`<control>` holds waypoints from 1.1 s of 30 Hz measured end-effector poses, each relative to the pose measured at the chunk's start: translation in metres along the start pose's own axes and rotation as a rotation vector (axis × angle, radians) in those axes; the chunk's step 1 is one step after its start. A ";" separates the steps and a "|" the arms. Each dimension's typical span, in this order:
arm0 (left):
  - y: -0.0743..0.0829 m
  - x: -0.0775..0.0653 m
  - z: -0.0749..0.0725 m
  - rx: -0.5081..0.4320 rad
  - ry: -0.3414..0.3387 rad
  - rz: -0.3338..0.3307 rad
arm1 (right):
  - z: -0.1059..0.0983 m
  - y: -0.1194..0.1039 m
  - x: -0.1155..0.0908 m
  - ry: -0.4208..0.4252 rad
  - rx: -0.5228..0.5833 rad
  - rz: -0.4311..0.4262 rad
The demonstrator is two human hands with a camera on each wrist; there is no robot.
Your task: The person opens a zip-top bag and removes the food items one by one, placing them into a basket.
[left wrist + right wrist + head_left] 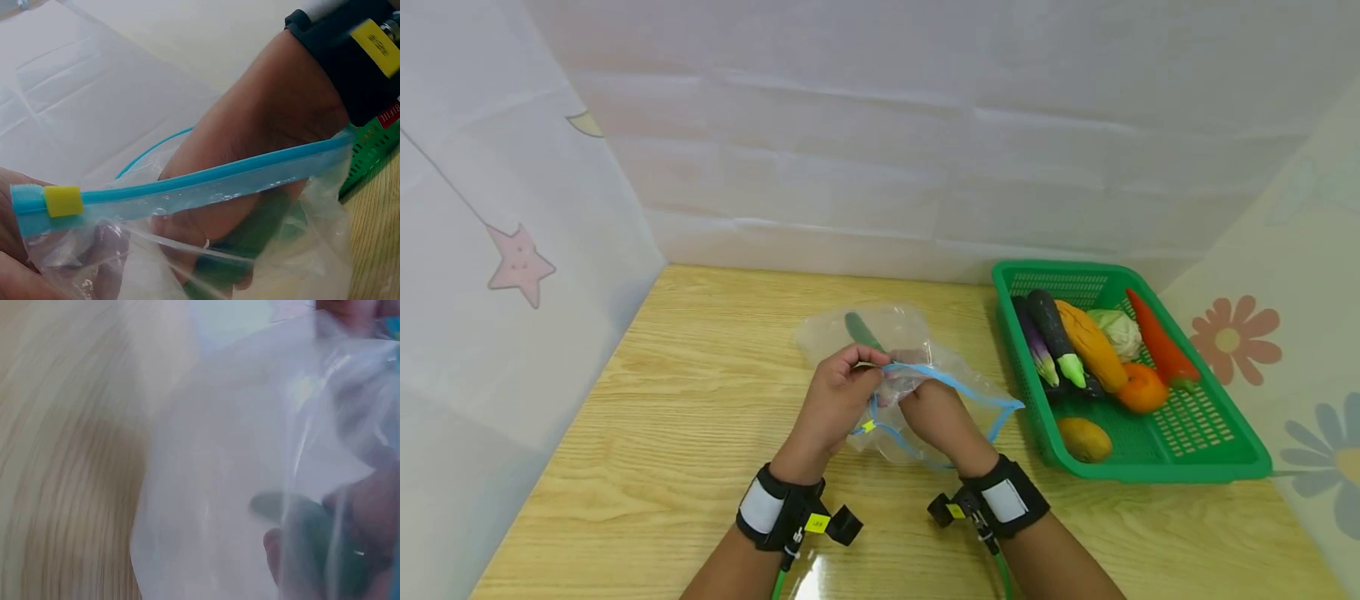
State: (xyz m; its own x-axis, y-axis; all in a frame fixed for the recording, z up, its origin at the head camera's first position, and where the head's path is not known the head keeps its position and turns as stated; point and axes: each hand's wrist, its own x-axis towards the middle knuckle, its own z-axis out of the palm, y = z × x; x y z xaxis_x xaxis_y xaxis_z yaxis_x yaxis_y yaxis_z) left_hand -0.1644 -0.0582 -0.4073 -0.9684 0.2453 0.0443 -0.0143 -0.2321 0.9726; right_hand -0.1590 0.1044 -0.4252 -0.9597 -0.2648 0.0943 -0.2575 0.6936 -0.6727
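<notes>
A clear zip bag [970, 377] with a blue zip edge and a yellow slider [64, 201] lies over the table, its mouth spread apart. My left hand [841, 392] pinches the bag's edge near the mouth, on the slider's side. Inside the bag, my right hand [942, 417] is in past the wrist side of the zip and grips a cucumber [863, 330]. The cucumber's dark green end points toward the back of the bag. Through the film in the right wrist view, fingers [273, 550] curl around the cucumber [312, 537].
To the right stands a green plastic basket [1213, 462]. It holds eggplants [1054, 327], an orange [1142, 388], a cabbage [1118, 333], a red pepper [1161, 342], a long orange-yellow vegetable [1092, 346] and a yellowish fruit [1084, 440]. White sheeting [850, 167] hangs behind the wooden table [647, 433].
</notes>
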 end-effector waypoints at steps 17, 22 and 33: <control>-0.001 0.004 -0.027 0.091 0.165 0.045 | -0.059 -0.023 -0.060 -0.085 -0.178 -0.337; 0.002 0.005 -0.035 0.084 0.207 0.020 | -0.092 -0.021 -0.080 -0.019 -0.197 -0.471; 0.003 0.009 -0.034 0.091 0.217 0.038 | -0.181 0.047 -0.074 0.292 -0.381 -0.268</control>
State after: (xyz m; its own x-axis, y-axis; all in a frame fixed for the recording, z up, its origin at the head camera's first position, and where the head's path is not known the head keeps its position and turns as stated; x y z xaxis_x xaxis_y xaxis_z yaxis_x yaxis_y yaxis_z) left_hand -0.1817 -0.0887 -0.4117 -0.9988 0.0274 0.0402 0.0357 -0.1486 0.9882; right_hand -0.1204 0.2784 -0.3312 -0.8325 -0.3062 0.4618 -0.4675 0.8355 -0.2888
